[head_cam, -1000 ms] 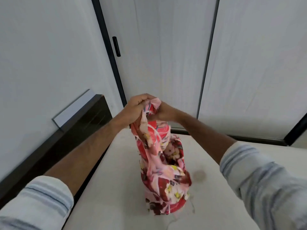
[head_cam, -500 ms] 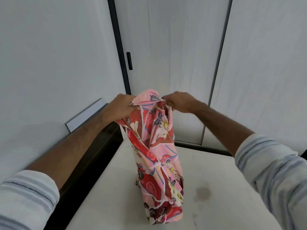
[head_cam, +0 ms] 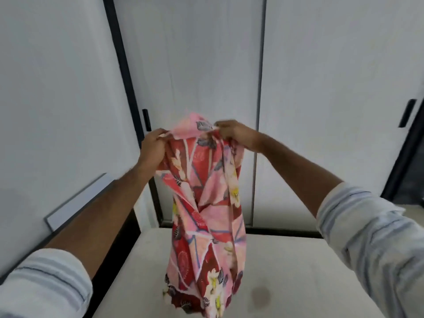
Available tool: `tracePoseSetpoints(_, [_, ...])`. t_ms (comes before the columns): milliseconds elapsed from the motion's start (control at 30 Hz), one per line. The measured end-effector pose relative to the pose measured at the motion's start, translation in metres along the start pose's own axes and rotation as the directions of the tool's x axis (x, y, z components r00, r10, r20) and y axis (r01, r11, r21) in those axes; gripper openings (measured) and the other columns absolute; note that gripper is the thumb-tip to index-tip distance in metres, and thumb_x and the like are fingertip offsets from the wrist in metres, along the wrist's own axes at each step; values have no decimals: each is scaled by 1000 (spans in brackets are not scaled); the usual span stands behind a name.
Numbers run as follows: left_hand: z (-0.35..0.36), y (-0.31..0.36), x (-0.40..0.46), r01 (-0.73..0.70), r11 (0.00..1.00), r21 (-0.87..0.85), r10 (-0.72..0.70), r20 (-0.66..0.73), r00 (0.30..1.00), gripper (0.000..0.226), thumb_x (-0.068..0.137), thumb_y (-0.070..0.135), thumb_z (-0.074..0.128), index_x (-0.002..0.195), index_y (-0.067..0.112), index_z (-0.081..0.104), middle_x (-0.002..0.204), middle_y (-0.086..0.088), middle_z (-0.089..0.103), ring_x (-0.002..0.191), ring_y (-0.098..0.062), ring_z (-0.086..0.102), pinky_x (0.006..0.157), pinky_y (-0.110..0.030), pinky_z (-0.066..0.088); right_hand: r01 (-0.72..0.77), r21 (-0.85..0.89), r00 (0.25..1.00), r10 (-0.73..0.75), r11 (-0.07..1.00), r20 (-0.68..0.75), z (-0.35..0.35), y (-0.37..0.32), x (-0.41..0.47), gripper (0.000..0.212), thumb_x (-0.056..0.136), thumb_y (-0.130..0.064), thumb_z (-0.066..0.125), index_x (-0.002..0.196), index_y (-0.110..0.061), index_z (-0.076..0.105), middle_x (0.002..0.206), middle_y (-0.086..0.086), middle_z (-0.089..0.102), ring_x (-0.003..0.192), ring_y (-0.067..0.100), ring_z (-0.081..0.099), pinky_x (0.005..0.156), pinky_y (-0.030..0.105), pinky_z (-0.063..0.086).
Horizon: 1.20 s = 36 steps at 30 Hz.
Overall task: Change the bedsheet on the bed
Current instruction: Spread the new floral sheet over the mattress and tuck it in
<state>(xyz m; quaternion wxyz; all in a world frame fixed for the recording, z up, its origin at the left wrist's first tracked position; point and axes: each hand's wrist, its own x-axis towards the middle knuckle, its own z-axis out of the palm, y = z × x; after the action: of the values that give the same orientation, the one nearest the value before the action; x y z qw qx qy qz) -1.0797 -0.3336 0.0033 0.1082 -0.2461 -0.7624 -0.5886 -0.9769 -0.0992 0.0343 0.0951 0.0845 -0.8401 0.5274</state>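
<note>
Both hands hold up a bunched pink and red floral cotton bedsheet (head_cam: 206, 214) by its top edge. The left hand (head_cam: 152, 145) pinches one end and the right hand (head_cam: 234, 134) grips the other, fingers curled into the cloth. Below the fingers the sheet hangs down to the bare cream mattress (head_cam: 298, 271).

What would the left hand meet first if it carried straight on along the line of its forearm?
Likely the wardrobe door beyond the left hand, which grips the floral bedsheet; depth is unclear.
</note>
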Motion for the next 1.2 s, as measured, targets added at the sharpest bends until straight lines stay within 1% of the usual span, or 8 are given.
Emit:
tracePoseSetpoints(200, [36,36,1,-196,981,-18,196,75,978,23,90,13,50,91,21,71,84,6,70,80,-14,65,70,-30,48,-215,-79,916,229,973,328,-32,13,-50,45,91,-28,62,132,-9,56,130,11,65,121,30,61,104,45,48])
tracePoseSetpoints(367, [56,61,2,-272,962,-34,274,162,948,27,95,6,47,94,16,72,89,1,71,87,-20,66,75,-29,47,-104,-22,993,105,994,58,-18,-6,-61,66,82,-33,79,137,-15,48,133,2,62,126,22,57,110,52,40])
tracePoseSetpoints(500, [55,78,-2,-414,904,-108,428,240,872,34,86,-1,49,85,25,70,86,11,74,86,-9,70,78,-25,52,-87,-273,988,47,958,-149,22,-16,-52,27,92,-12,68,119,-8,67,109,4,73,98,16,71,89,31,57])
tracePoseSetpoints(567, [42,72,-3,-502,861,-83,502,301,811,28,84,0,58,89,25,70,86,16,73,83,1,68,73,-17,49,-172,-371,919,12,913,-395,13,-19,-51,20,91,-3,59,103,-6,75,97,4,73,86,14,68,80,29,54])
tracePoseSetpoints(667, [34,42,-6,-648,749,136,517,493,700,15,87,16,74,98,15,65,80,2,69,76,-19,70,65,-29,48,-142,-265,813,-40,954,-581,-6,-45,-62,37,81,15,44,84,-7,74,88,4,73,82,15,67,77,32,53])
tracePoseSetpoints(900, [76,-20,-52,-318,862,394,77,518,852,16,78,32,66,85,18,65,76,4,66,73,-23,66,68,-31,51,207,99,628,-54,973,-776,0,-108,-81,22,84,5,49,87,-11,64,80,5,70,70,20,68,62,31,53])
tracePoseSetpoints(1133, [105,-74,-78,-322,810,490,-53,609,792,23,91,22,60,106,8,69,101,-11,67,103,-34,68,82,-35,50,646,-104,35,-165,756,-986,-118,-150,-172,17,69,2,61,85,-3,59,77,15,57,68,25,57,54,31,48])
tracePoseSetpoints(1200, [115,-71,-65,-317,828,462,-42,615,787,20,94,15,55,107,13,70,102,-13,70,91,-31,69,77,-35,52,464,-49,59,-86,884,-995,-155,-125,-199,21,67,-5,64,87,-4,57,79,19,55,69,32,58,57,40,51])
